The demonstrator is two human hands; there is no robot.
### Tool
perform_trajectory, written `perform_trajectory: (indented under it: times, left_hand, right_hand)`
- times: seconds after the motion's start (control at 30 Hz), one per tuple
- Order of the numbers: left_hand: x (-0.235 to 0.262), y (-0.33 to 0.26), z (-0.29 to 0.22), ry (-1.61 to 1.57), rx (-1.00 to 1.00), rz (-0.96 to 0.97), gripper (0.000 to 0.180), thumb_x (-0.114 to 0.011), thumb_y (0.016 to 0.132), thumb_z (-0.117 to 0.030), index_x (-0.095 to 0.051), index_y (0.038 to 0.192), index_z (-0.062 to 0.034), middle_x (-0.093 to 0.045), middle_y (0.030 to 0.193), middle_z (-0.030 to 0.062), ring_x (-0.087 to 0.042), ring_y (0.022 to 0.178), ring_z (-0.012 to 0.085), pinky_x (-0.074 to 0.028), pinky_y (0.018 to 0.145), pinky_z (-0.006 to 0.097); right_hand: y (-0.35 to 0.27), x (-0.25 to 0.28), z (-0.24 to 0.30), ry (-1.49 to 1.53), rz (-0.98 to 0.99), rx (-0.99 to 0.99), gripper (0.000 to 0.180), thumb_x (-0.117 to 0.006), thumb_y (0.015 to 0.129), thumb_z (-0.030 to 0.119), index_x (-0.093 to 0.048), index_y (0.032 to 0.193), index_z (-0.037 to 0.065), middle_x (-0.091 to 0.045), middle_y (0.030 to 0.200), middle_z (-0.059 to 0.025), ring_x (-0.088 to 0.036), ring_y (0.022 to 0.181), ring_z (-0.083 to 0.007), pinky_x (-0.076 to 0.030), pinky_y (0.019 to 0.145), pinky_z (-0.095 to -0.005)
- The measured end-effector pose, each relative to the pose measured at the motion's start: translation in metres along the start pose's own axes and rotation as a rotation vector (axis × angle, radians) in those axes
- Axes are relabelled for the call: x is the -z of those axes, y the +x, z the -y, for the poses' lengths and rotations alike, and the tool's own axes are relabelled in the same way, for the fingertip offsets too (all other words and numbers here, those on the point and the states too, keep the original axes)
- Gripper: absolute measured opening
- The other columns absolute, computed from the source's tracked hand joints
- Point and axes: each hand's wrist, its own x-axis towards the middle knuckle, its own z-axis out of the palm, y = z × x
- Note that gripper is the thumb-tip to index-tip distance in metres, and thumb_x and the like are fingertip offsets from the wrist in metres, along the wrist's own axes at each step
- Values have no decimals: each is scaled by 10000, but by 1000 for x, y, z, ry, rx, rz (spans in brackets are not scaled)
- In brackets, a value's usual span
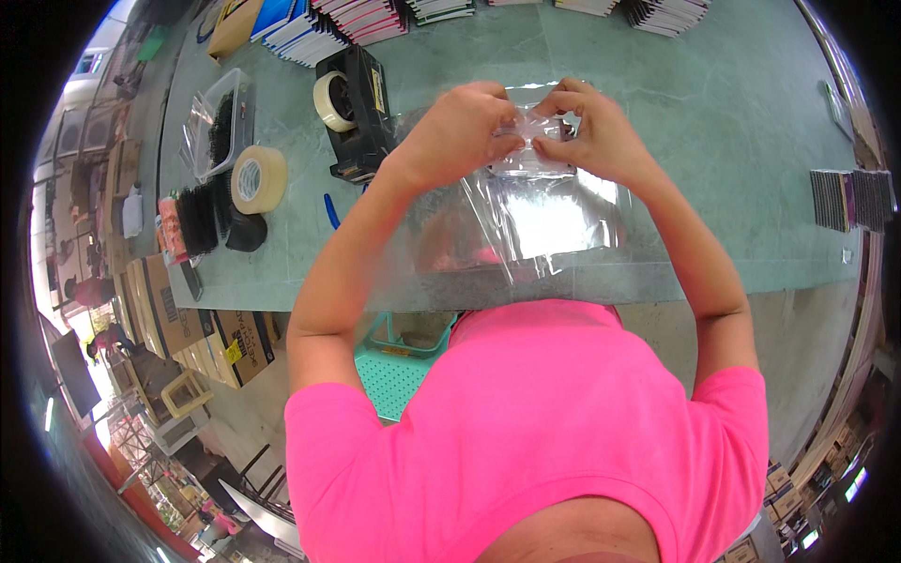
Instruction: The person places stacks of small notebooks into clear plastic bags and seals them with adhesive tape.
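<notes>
Pink shirt [535, 403] closest to the camera, at the near edge of a green table [741, 178]. Just beyond, clear plastic [540, 220] spread on the table, shiny and wrinkled, bunched at its far part. Pinched there between thumb and fingers of both left hand [469, 122] and right hand [596, 131], close together. Left of these, a black tape dispenser [368, 127]; farther left, a loose tape roll [259, 178] just beside a clear box [242, 117]. On the far side, stacked books [302, 38].

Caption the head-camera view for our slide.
Left hand and right hand pinch clear plastic film near a black tape dispenser.
</notes>
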Motion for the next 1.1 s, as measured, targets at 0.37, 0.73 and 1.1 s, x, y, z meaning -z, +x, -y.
perform_trajectory:
  times: [0.37, 0.73, 1.1]
  left_hand:
    - [-33, -35, -31, 547, -181, -260, 203, -656, 688, -113, -622, 860, -13, -594, 825, 61, -556, 808, 247, -462, 677, 358]
    - [-81, -63, -18, 589, -341, -693, 192, -621, 682, -98, -630, 861, -31, -569, 843, 50, -538, 831, 230, -426, 688, 361]
    - [11, -144, 127, -299, 874, -828, 323, -663, 763, -355, -680, 699, -39, -635, 714, 106, -575, 668, 218, -418, 611, 355]
  right_hand:
    - [-41, -17, 20, -718, -47, 402, 275, -571, 759, 55, -590, 1032, 25, -572, 1049, -98, -517, 1058, -272, -401, 933, -378]
    - [-38, -32, -9, -335, -6, 509, 394, -506, 848, 50, -499, 1242, 58, -456, 1329, -88, -370, 1275, -266, -264, 1065, -430]
    - [-38, -40, -11, -461, -30, 537, 415, -522, 837, 21, -508, 1247, 86, -454, 1338, -56, -365, 1284, -243, -258, 1073, -414]
